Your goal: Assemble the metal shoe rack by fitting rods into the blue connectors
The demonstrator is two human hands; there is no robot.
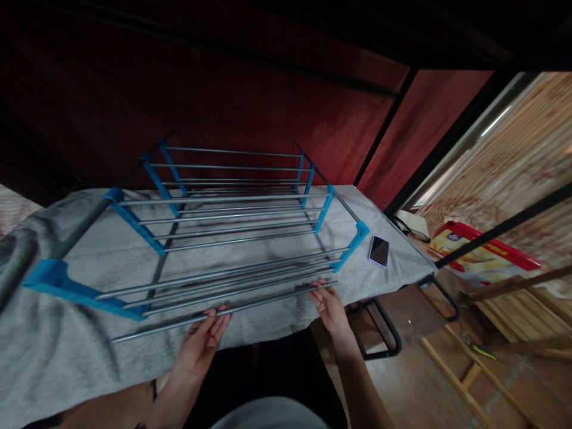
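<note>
Holding a loose grey rod (268, 302) in both bare hands, a person sits at the lower middle of the frame, with only the dark lap, part of a pale top and the forearms in view. The left hand (203, 336), lower centre, pinches the rod between thumb and fingers, palm turned partly up; the right hand (329, 307), right of centre, pinches it near its right end, some fingertips hidden behind the metal. The rod slants from lower left up to the right, just in front of a rack (223, 198) of grey bars and blue brackets (138, 221); whether it touches the rack or the cloth beneath is hard to tell. The rack fills the left and middle of the frame, its rear bars fading into shadow and its nearest left tube cut off by the frame edge. Under it spreads a rumpled grey blanket (80, 351), with a dark-screened phone (379, 251) lying right of the rack. A dim red panel (250, 89) stands behind, its top lost in blackness. At the far right, a red and yellow box (485, 253) is partly crossed by a dark bar, its lettering too blurred to read, above a wooden frame (469, 375) cut off at the lower edge
</note>
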